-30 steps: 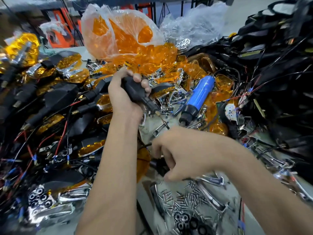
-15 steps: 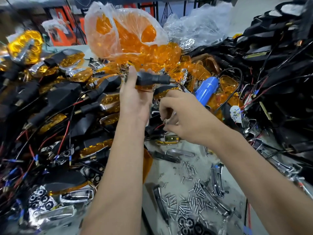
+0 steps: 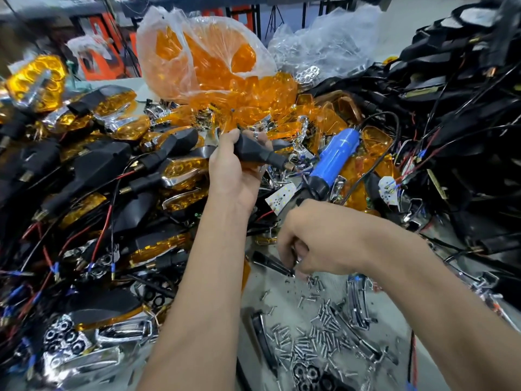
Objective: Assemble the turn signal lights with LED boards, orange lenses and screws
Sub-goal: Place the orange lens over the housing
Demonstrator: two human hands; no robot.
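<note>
right hand (image 3: 321, 244) has dropped to the scattered silver screws (image 3: 315, 331), fingers curled over them; left hand (image 3: 236, 170) grips the black plastic signal housing (image 3: 255, 152), stem pointing right.

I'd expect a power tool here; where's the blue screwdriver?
The blue screwdriver lies right of centre in the head view, among orange lenses, just beyond the right hand.

Left hand (image 3: 234, 170) raised gripping; right hand (image 3: 318, 244) lowered, fingers curled.

Two hands (image 3: 234, 176), one blue screwdriver (image 3: 335, 159), two LED boards (image 3: 277, 197), countless screws (image 3: 310, 340).
</note>
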